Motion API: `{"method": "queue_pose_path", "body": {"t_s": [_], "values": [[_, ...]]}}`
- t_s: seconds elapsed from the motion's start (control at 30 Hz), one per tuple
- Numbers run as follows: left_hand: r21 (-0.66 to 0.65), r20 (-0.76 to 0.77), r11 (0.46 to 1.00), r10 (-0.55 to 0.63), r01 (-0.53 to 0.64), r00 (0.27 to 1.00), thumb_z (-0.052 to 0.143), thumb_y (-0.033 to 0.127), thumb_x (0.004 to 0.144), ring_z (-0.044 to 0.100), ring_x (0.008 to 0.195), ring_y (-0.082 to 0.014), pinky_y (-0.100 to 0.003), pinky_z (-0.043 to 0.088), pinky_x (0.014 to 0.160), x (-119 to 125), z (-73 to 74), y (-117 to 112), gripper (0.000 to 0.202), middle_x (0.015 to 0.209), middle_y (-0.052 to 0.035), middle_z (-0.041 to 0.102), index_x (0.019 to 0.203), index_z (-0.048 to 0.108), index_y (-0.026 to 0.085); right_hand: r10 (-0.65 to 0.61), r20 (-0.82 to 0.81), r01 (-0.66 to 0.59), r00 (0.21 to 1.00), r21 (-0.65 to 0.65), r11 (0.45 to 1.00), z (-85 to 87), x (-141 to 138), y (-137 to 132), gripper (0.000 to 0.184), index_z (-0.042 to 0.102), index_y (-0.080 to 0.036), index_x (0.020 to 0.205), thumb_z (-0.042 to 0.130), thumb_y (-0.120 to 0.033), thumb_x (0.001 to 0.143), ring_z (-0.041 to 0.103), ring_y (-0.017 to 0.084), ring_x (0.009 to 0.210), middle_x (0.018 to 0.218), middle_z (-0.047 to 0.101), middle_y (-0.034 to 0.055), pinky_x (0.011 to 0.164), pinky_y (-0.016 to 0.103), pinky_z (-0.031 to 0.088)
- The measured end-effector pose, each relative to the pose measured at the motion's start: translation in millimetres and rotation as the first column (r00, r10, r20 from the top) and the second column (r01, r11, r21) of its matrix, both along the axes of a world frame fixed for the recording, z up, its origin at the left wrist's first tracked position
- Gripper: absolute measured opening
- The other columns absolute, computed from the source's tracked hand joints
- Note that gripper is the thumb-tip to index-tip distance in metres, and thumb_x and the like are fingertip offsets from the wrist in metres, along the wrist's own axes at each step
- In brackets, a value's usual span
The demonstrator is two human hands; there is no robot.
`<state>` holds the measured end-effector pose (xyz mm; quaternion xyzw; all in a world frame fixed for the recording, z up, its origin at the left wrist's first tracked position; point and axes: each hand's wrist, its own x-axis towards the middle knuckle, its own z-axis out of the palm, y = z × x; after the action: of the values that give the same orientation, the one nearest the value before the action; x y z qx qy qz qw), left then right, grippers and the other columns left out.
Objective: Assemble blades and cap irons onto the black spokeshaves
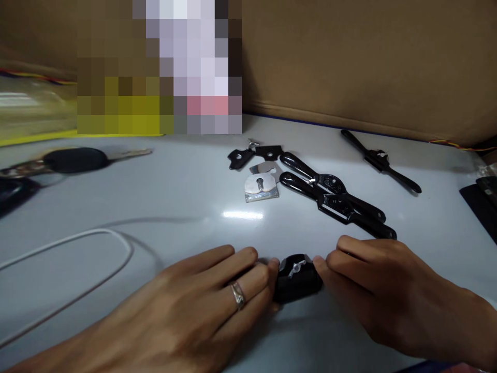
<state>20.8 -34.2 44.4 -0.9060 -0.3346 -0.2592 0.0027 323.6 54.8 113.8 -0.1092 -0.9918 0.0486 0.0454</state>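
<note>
A small black metal tool with a silver wing screw on top lies on the pale table near me. My left hand, a ring on one finger, grips its left end with the fingers together. Its right end is held by my right hand, fingers curled round it. Most of the tool's handles are hidden under both hands. Just beyond lie two more black tools of the same kind, side by side.
Loose parts lie further back: black plates, a shiny metal blade and another black tool. A key with a black head lies left, a white cable loops near it. A cardboard wall stands behind.
</note>
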Motion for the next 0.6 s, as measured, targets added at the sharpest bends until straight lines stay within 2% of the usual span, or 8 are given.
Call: {"method": "queue_pose_path", "body": {"t_s": [0.2,0.3,0.4,0.5,0.6], "values": [[-0.021,-0.01,0.999,-0.029,0.028,1.0,0.051,-0.002,0.12,0.064,0.08,-0.0229,-0.041,0.051,0.066,-2.6,0.8,-1.5,0.034,0.099,-0.0047,0.078,0.113,0.076,0.02,-0.001,0.059,0.003,0.998,-0.04,0.999,1.4,-2.7,1.1,0.034,0.071,-0.025,0.096,0.06,0.005,0.109,0.058,0.021,0.08,0.091,0.072,0.0016,0.063,0.04,0.044],[-0.009,-0.007,1.0,-0.015,0.015,1.0,0.049,0.001,0.123,0.063,0.08,-0.0227,-0.041,0.053,0.065,-3.0,-0.4,-0.6,0.036,0.098,-0.0048,0.077,0.11,0.075,0.02,-0.008,0.023,0.008,1.0,0.003,1.0,3.5,-0.7,-0.2,0.036,0.072,-0.024,0.095,0.058,0.008,0.105,0.06,0.022,0.081,0.09,0.071,0.0015,0.064,0.04,0.045],[-0.003,0.001,1.0,0.0,0.0,1.0,0.052,0.007,0.126,0.064,0.081,-0.0239,-0.041,0.055,0.064,-1.1,-2.2,3.2,0.03,0.094,-0.0033,0.075,0.118,0.079,0.019,-0.053,0.011,0.053,0.999,-0.041,0.998,2.5,4.3,-1.4,0.033,0.073,-0.024,0.094,0.062,0.005,0.105,0.061,0.021,0.078,0.088,0.072,0.0002,0.062,0.04,0.043],[0.018,0.034,1.0,0.025,-0.026,0.999,0.054,0.015,0.132,0.068,0.082,-0.024,-0.041,0.056,0.067,2.9,-0.4,7.9,0.025,0.091,-0.0008,0.073,0.133,0.078,0.016,-0.145,-0.101,0.136,0.984,-0.093,0.986,-5.7,3.5,-1.0,0.029,0.078,-0.023,0.099,0.064,-0.01,0.121,0.066,0.019,0.076,0.09,0.077,-0.0003,0.062,0.04,0.043],[0.033,0.043,0.998,0.047,-0.048,0.998,0.051,0.023,0.138,0.067,0.077,-0.0221,-0.04,0.057,0.07,5.6,2.2,9.2,0.026,0.092,0.0002,0.074,0.134,0.076,0.016,-0.152,-0.267,0.149,0.952,-0.029,0.988,-17.4,-6.1,-0.7,0.044,0.082,-0.021,0.101,0.056,-0.023,0.136,0.068,0.017,0.075,0.088,0.079,0.0004,0.064,0.037,0.046]]}}
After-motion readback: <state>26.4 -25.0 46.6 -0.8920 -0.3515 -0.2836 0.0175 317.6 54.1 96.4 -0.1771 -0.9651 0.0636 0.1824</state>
